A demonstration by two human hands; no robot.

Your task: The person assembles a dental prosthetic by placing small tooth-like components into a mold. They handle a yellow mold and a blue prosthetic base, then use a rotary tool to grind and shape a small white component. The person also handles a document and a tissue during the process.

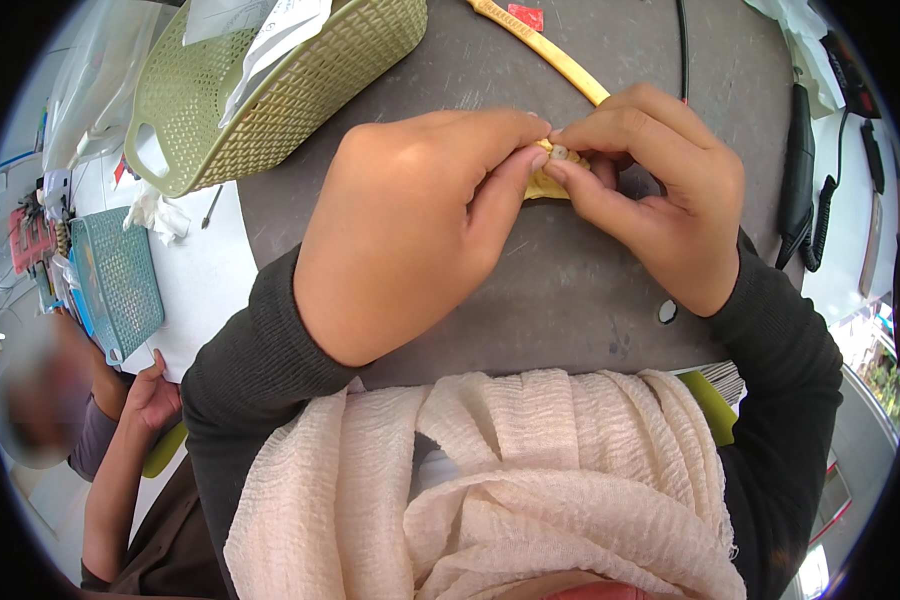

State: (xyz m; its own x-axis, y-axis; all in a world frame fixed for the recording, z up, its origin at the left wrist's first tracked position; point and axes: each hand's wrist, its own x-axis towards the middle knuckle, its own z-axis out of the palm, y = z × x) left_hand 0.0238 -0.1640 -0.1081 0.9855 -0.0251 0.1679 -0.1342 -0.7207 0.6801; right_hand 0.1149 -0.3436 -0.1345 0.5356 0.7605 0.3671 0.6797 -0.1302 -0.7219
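Observation:
Above the grey table, my two hands meet around a small yellow dental cast (544, 188) with tooth shapes. A small whitish tooth-like piece (559, 153) shows on it between my fingertips. My left hand (420, 200) is closed, its thumb and forefinger pinching the cast's left side. My right hand (660, 180) is closed too, with thumb and forefinger at the whitish piece and the other fingers curled behind the cast. Fingers hide much of the cast. Just beyond my right hand lies a long yellow handle (545, 45), partly hidden by that hand.
At the far left stands a green woven basket (300, 100) with papers. A blue-green basket (120, 275) is on a white surface, near a co-worker's hand (153, 395). A black handpiece (796, 170) with a coiled cord lies at the right edge. A red scrap (526, 17) lies far back.

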